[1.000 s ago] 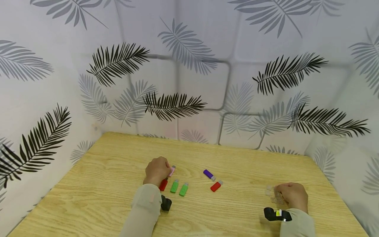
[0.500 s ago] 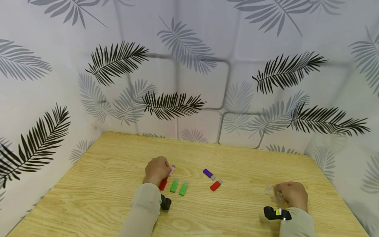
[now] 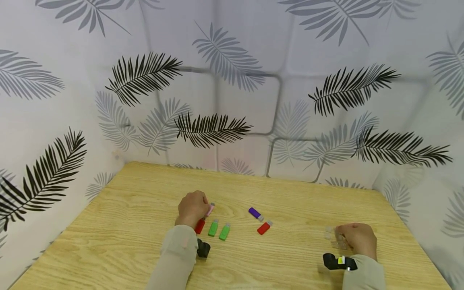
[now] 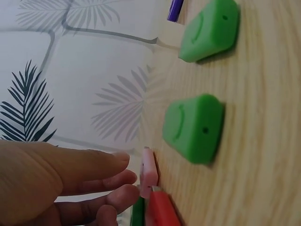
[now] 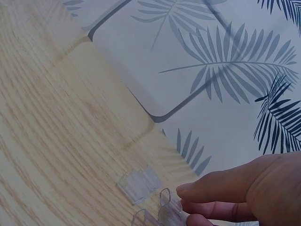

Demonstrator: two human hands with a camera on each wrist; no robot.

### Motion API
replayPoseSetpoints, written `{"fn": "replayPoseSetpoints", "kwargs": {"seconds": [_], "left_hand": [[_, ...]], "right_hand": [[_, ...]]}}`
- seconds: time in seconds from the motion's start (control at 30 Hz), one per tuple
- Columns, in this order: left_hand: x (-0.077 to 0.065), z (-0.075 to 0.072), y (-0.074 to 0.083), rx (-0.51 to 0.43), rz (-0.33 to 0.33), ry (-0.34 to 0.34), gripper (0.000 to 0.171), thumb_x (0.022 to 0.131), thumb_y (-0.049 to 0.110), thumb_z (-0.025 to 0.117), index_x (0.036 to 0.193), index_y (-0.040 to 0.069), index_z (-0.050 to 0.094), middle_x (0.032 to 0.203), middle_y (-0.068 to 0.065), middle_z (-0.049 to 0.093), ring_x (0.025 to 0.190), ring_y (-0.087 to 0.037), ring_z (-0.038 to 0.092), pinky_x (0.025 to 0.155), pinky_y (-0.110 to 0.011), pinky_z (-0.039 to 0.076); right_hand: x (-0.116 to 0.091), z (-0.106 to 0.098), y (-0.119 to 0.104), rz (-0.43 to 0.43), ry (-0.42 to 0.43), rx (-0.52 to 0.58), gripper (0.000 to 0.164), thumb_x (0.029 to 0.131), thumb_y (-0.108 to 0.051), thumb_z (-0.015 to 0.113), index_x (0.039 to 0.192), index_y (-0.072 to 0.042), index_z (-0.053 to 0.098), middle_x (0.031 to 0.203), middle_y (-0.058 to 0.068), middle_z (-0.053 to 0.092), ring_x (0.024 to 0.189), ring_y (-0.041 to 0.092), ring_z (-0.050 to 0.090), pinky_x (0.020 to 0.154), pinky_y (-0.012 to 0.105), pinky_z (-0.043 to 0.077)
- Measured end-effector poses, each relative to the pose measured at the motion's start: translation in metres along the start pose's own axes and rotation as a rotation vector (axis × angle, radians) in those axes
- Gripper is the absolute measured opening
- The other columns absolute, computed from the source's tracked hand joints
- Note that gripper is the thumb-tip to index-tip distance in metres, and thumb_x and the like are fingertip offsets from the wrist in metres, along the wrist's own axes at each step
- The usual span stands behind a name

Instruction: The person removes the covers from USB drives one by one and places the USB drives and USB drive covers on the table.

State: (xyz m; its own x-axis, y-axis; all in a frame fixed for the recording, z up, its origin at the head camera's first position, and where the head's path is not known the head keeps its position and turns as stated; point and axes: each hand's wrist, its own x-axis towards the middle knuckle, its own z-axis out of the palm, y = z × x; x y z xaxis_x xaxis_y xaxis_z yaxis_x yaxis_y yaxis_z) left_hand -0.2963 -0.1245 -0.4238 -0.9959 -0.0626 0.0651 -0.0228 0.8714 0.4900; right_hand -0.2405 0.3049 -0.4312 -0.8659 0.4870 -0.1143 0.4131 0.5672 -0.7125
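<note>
My left hand [image 3: 192, 209] rests on the table with fingers loosely bent, beside a pink USB stick [image 4: 149, 173] and a red USB stick [image 4: 162, 209]. Part of a dark green piece [image 4: 137, 213] shows behind the fingertips. Two green USB sticks [image 3: 213, 228] lie just to its right. Far to the right, my right hand [image 3: 359, 238] lies next to several clear plastic caps [image 5: 139, 184]. Its thumb and fingertips are close to one cap [image 5: 170, 209]; whether they touch it I cannot tell. No grip on anything shows in either hand.
Between the hands lie a purple USB stick [image 3: 255, 212] and a second red USB stick [image 3: 264, 228]. The wooden table [image 3: 290, 257] ends at a leaf-patterned cloth [image 3: 246, 153] behind. A black camera mount [image 3: 338, 262] sits on the right wrist.
</note>
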Motion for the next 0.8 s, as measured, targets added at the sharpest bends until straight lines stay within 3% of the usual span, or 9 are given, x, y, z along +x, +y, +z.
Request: {"fn": "replayPoseSetpoints", "kwargs": {"seconds": [0.2,0.4,0.63,0.8], "left_hand": [[-0.006,-0.003,0.013,0.017,0.049,0.012,0.016,0.085,0.022,0.073,0.075,0.013,0.066,0.067,-0.001,0.063,0.054,-0.017,0.055,0.051,-0.033,0.048],[-0.01,0.0,0.023,0.016,0.087,0.006,0.015,0.085,0.022,0.073,0.075,0.014,0.065,0.073,-0.002,0.065,0.056,-0.018,0.055,0.051,-0.034,0.048],[-0.014,0.002,0.033,0.009,0.12,0.007,0.017,0.084,0.023,0.074,0.072,0.014,0.064,0.071,-0.001,0.065,0.056,-0.016,0.055,0.053,-0.033,0.049],[-0.017,0.005,0.039,-0.002,0.151,-0.004,0.015,0.085,0.021,0.073,0.074,0.014,0.065,0.071,-0.001,0.065,0.052,-0.015,0.053,0.049,-0.03,0.046]], "right_hand": [[0.001,-0.002,0.0,0.005,-0.029,0.008,0.04,0.083,-0.024,0.066,0.1,0.012,0.067,0.082,0.015,0.064,0.078,0.03,0.053,0.061,0.032,0.041],[0.0,-0.004,0.0,0.011,-0.053,0.018,0.041,0.085,-0.026,0.064,0.101,0.012,0.066,0.082,0.013,0.063,0.077,0.028,0.051,0.059,0.03,0.039],[-0.002,-0.005,-0.001,-0.01,-0.065,0.047,0.039,0.087,-0.025,0.062,0.1,0.011,0.067,0.066,0.003,0.053,0.065,0.021,0.046,0.056,0.031,0.036],[-0.003,-0.005,-0.005,-0.091,-0.034,0.015,0.039,0.087,-0.026,0.063,0.096,0.011,0.068,0.08,0.013,0.064,0.076,0.028,0.054,0.061,0.031,0.038]]}}
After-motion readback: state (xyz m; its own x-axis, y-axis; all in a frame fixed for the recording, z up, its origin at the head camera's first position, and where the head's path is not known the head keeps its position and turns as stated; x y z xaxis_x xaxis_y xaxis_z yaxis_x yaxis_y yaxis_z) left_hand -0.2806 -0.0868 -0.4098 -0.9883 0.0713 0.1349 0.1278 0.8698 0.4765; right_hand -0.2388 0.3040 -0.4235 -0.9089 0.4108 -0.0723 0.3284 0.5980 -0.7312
